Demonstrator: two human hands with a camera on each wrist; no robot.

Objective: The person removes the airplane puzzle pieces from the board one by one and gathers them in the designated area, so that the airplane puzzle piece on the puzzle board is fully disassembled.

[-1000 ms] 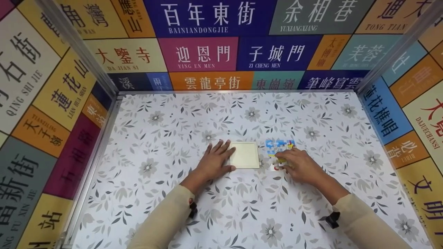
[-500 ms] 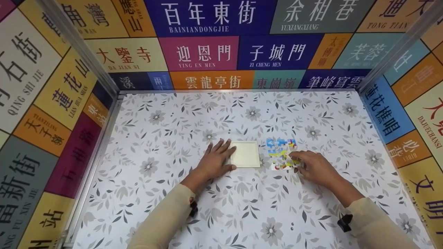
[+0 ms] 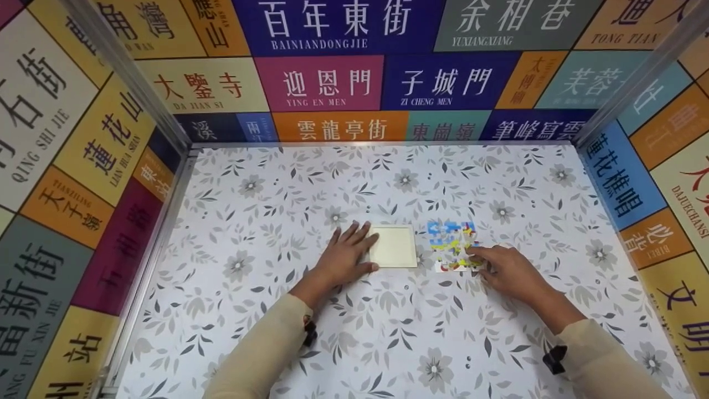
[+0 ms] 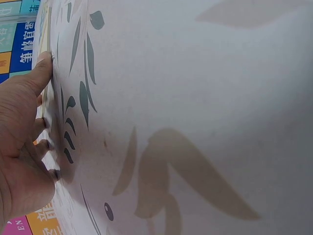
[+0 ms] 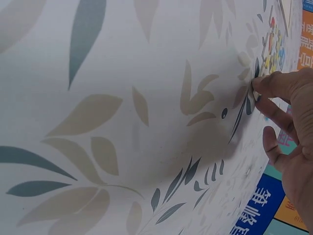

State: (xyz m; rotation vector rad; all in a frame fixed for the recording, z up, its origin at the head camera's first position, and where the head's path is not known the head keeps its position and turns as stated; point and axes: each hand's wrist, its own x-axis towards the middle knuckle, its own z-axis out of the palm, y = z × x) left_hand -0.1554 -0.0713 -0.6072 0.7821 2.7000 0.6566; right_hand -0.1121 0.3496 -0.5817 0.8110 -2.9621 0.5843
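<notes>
My left hand [image 3: 344, 256] lies with its fingers spread along the left edge of a shallow cream puzzle tray [image 3: 394, 247] holding nothing. Just right of the tray, colourful jigsaw pieces [image 3: 445, 244] in blue, yellow, red and white lie loosely laid out in a block with gaps between them. At the block's lower right edge, my right hand [image 3: 508, 272] pinches a puzzle piece between thumb and forefinger, mostly hidden by the fingertips. The right wrist view shows those fingertips low over the cloth, with the other pieces [image 5: 275, 49] beyond.
A white cloth [image 3: 310, 183] with grey leaves and flowers covers the table. Panels of coloured street-name signs [image 3: 327, 83] wall it in at the back and both sides, joined by clear corner strips. Each wrist wears a dark strap device [image 3: 554, 359].
My right hand has shifted right from over the middle of the pieces to their right edge, uncovering more of them. The pieces now spread further right. My left hand stays on the tray.
</notes>
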